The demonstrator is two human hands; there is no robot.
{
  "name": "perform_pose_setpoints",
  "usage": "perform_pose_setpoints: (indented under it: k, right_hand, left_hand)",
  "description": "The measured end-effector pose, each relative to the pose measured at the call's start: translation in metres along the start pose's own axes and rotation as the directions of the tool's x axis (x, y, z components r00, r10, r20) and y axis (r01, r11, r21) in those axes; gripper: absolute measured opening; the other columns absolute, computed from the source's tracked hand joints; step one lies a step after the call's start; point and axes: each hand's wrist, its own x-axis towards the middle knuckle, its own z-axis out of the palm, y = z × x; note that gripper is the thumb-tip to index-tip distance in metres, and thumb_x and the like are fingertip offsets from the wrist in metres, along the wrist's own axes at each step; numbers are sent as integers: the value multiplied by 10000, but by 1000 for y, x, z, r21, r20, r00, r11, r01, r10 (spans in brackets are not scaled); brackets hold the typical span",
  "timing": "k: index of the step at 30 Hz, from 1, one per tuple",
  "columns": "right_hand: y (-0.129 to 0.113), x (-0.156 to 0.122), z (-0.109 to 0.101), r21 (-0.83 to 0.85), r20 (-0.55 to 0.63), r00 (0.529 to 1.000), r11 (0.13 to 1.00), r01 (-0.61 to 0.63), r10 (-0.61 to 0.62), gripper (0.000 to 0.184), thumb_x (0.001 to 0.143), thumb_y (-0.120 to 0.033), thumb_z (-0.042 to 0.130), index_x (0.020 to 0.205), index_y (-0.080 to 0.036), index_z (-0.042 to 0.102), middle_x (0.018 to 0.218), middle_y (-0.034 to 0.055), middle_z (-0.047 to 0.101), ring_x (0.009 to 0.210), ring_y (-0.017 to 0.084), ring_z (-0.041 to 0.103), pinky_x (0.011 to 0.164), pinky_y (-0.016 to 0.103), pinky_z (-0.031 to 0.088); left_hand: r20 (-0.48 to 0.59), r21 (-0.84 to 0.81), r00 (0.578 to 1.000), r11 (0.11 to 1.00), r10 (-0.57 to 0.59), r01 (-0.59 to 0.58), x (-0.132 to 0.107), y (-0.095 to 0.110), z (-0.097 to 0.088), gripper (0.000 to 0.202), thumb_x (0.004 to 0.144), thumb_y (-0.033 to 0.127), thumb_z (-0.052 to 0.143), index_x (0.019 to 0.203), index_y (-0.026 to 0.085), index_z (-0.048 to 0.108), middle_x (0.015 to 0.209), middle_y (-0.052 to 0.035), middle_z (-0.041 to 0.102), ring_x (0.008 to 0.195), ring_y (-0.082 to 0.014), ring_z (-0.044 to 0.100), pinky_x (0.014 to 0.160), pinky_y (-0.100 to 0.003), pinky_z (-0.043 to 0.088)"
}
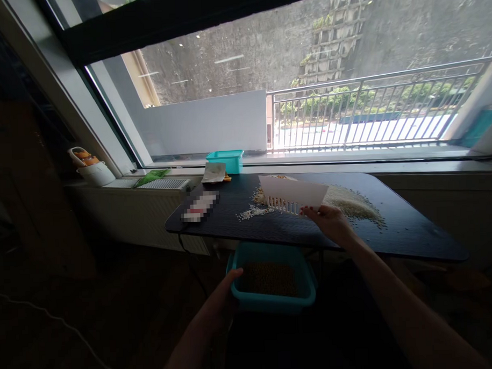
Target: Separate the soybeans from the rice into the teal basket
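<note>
My right hand grips a white slotted scoop by its lower edge, held tilted above the dark table. Behind it lies a spread pile of pale grains with a smaller scatter to the left. My left hand holds the left rim of a teal tub below the table's front edge. The tub holds brownish grains. Thumb over the rim, the other fingers are hidden beneath.
A second teal tub and a paper bag stand at the table's far edge by the window. A blurred packet lies on the left of the table. A radiator, green cloth and white pot line the sill. A white cable crosses the floor.
</note>
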Motion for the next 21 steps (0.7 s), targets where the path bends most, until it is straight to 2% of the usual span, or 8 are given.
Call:
perform_pose_setpoints:
  k: [5, 8, 12, 21]
  right_hand:
    - [1, 20, 9, -39, 14, 1000, 999, -10, 11, 367, 729, -480, 573, 741, -153, 740, 624, 30, 685, 630, 199, 615, 553, 270, 429]
    - [0, 19, 6, 32, 55, 998, 999, 1, -3, 349, 717, -480, 581, 688, -161, 720, 671, 30, 692, 674, 193, 616, 595, 267, 435]
    - [-4, 15, 3, 80, 53, 999, 997, -1, -4, 354, 714, -492, 581, 702, -165, 718, 753, 43, 710, 753, 204, 625, 659, 279, 441]
    - [-7, 14, 6, 107, 102, 995, 994, -29, 18, 404, 668, -551, 613, 670, -159, 712, 725, 59, 713, 747, 221, 638, 669, 303, 457]
  left_hand:
    - [-22, -3, 999, 1000, -24, 24, 5, -2, -4, 635, 804, 501, 531, 1341, 170, 457, 1221, -111, 607, 1128, -297, 557, 822, -347, 461]
    - [-17, -17, 1000, 1000, -25, 25, 4, -2, -3, 627, 805, 498, 533, 1327, 157, 468, 1214, -112, 609, 1133, -289, 554, 808, -326, 460]
    - [16, -37, 1000, 999, -17, 18, 3, -1, -2, 618, 812, 497, 528, 1308, 131, 482, 1199, -124, 612, 1152, -293, 537, 817, -331, 459]
    - [-10, 20, 999, 999, -31, 31, 11, -5, -10, 682, 778, 544, 539, 1342, 172, 446, 1216, -112, 601, 1150, -302, 529, 860, -359, 432]
